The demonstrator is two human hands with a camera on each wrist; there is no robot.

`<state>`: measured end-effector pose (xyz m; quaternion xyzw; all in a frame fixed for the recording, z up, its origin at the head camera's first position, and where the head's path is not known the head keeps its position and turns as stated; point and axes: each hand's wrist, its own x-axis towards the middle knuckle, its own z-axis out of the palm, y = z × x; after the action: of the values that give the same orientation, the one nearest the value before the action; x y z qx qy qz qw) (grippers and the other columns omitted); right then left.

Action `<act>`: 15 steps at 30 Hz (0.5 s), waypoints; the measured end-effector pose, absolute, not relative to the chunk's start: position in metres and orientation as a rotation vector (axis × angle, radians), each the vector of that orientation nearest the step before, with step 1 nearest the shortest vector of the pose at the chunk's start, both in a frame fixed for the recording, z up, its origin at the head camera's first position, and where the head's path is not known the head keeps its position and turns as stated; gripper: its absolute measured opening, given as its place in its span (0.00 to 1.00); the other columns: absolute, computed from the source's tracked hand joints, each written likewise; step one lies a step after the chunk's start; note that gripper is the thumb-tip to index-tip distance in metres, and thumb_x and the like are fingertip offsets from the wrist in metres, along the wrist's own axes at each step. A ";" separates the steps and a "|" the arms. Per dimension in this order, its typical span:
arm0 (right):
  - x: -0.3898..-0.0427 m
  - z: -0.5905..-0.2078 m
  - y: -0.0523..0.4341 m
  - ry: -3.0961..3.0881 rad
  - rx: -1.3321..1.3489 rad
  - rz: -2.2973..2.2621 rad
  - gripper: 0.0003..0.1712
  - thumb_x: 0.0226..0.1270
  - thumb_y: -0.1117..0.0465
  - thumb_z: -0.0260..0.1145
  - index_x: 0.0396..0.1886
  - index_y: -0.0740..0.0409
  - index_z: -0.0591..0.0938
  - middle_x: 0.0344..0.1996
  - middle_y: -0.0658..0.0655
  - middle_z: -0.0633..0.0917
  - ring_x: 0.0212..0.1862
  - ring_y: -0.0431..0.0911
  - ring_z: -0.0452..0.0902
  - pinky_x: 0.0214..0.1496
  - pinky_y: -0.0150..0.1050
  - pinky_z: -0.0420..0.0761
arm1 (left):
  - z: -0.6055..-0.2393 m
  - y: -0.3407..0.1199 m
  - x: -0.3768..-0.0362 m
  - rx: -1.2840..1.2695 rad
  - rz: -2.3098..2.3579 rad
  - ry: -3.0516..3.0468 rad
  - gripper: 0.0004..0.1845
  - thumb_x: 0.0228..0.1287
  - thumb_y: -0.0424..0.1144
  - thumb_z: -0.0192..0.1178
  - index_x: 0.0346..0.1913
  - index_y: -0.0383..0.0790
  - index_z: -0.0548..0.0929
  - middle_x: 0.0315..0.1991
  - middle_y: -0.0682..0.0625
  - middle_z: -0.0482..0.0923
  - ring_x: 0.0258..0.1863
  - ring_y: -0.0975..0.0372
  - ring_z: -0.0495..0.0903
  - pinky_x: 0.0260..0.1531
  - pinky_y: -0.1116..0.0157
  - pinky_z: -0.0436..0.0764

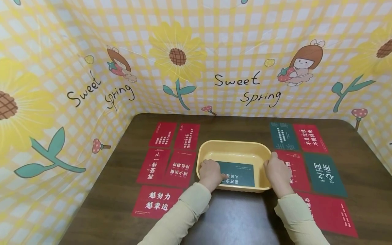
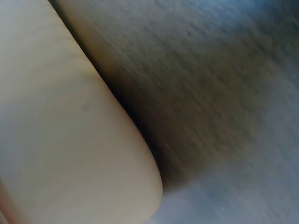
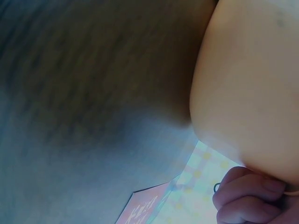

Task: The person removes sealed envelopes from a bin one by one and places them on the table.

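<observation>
In the head view a pale yellow plastic basin (image 1: 234,145) sits at the middle of the dark wooden table. A dark green card with white Chinese characters (image 1: 242,172) lies in it. My left hand (image 1: 210,174) grips the left rim, thumb over the inside. The right hand (image 1: 278,174) holds the opposite rim. Filling much of the left wrist view is the basin's smooth outer wall (image 2: 74,126), close up. In the right wrist view, curled fingers (image 3: 250,198) show at the rim beside the basin's wall (image 3: 247,88). Whether its base touches the table cannot be told.
Several red cards (image 1: 157,201) lie in rows on the left of the table (image 1: 232,217). To the right are more red cards (image 1: 310,137) and green cards (image 1: 329,173), some partly behind my right hand and sleeve. A yellow checked cloth (image 1: 232,44) hangs behind and beside the table.
</observation>
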<state>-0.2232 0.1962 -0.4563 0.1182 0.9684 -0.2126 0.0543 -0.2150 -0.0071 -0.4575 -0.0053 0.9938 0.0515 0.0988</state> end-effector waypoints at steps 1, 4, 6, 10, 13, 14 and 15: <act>-0.223 -0.456 0.196 2.942 0.358 -0.643 0.15 0.68 0.62 0.49 0.46 0.71 0.66 0.31 0.75 0.80 0.30 0.63 0.79 0.35 0.57 0.77 | -0.458 -0.007 -0.215 -0.010 0.150 2.944 0.34 0.47 0.62 0.69 0.41 0.30 0.83 0.38 0.43 0.78 0.42 0.54 0.75 0.47 0.59 0.74; -0.224 -0.456 0.196 2.947 0.360 -0.641 0.15 0.68 0.62 0.49 0.46 0.71 0.66 0.31 0.75 0.80 0.31 0.64 0.79 0.34 0.57 0.77 | -0.458 -0.008 -0.216 -0.007 0.175 2.948 0.33 0.47 0.60 0.70 0.41 0.30 0.83 0.37 0.43 0.78 0.41 0.54 0.75 0.46 0.59 0.74; -0.224 -0.457 0.196 2.948 0.363 -0.644 0.14 0.68 0.62 0.49 0.45 0.70 0.66 0.31 0.75 0.80 0.31 0.63 0.79 0.34 0.57 0.77 | -0.458 -0.008 -0.216 -0.012 0.211 2.948 0.33 0.48 0.59 0.70 0.41 0.29 0.82 0.36 0.42 0.77 0.41 0.53 0.75 0.45 0.59 0.75; -0.224 -0.457 0.197 2.944 0.364 -0.651 0.14 0.68 0.62 0.48 0.45 0.70 0.66 0.31 0.74 0.80 0.30 0.63 0.79 0.33 0.56 0.77 | -0.457 -0.008 -0.216 -0.050 0.309 2.941 0.33 0.50 0.58 0.69 0.42 0.27 0.81 0.37 0.41 0.75 0.41 0.52 0.74 0.42 0.59 0.78; -0.224 -0.457 0.197 2.941 0.365 -0.653 0.14 0.68 0.62 0.49 0.45 0.70 0.66 0.31 0.74 0.80 0.30 0.62 0.78 0.32 0.56 0.77 | -0.456 -0.007 -0.215 -0.079 0.335 2.928 0.36 0.51 0.61 0.67 0.43 0.26 0.80 0.38 0.40 0.75 0.42 0.52 0.73 0.40 0.59 0.80; -0.224 -0.457 0.197 2.941 0.365 -0.652 0.14 0.68 0.62 0.49 0.46 0.70 0.66 0.31 0.74 0.80 0.30 0.62 0.78 0.32 0.56 0.77 | -0.456 -0.007 -0.214 -0.090 0.334 2.920 0.38 0.51 0.62 0.66 0.44 0.26 0.80 0.39 0.40 0.75 0.42 0.52 0.73 0.39 0.59 0.80; -0.224 -0.457 0.197 2.939 0.365 -0.650 0.15 0.68 0.62 0.49 0.46 0.70 0.66 0.31 0.74 0.80 0.30 0.62 0.78 0.33 0.56 0.77 | -0.455 -0.007 -0.214 -0.098 0.326 2.916 0.39 0.50 0.64 0.66 0.45 0.26 0.80 0.39 0.40 0.75 0.42 0.52 0.73 0.38 0.60 0.81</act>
<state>-0.2238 0.1966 -0.4570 0.1201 0.9678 -0.2141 0.0548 -0.2139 -0.0066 -0.4552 -0.0331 0.9880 0.1104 0.1028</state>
